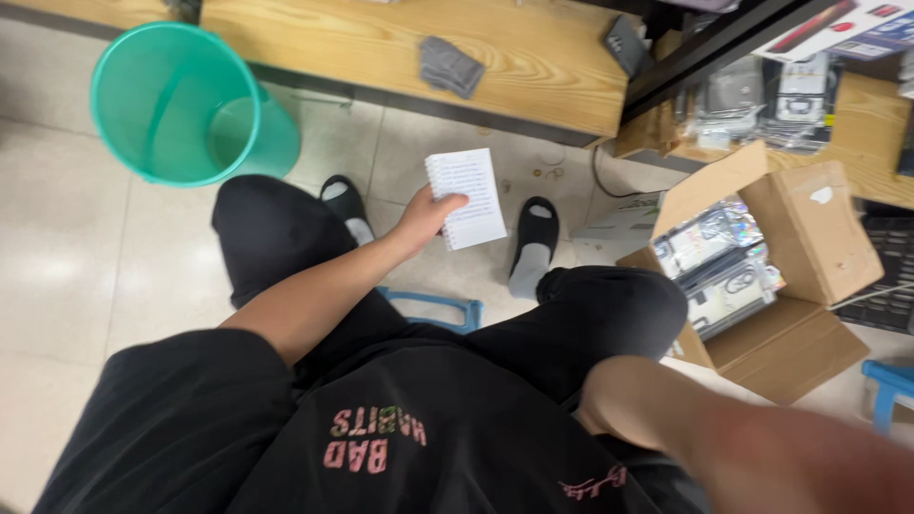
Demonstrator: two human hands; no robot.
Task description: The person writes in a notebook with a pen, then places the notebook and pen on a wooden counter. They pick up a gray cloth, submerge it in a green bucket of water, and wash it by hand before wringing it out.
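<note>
My left hand (426, 215) reaches forward between my knees and grips a small white spiral notepad (468, 197) by its left edge, holding it above the tiled floor. My right forearm crosses the lower right corner, blurred, and the hand itself lies outside the picture. I am seated on a blue stool (433, 308), wearing black clothes and black slippers (538, 228) over grey socks.
A teal plastic bin (176, 105) stands on the floor at the left. A wooden bench (381, 43) with a grey cloth (450, 67) runs across the top. An open cardboard box (809, 238) of shiny packets sits at the right, beside a wooden shelf with more packets.
</note>
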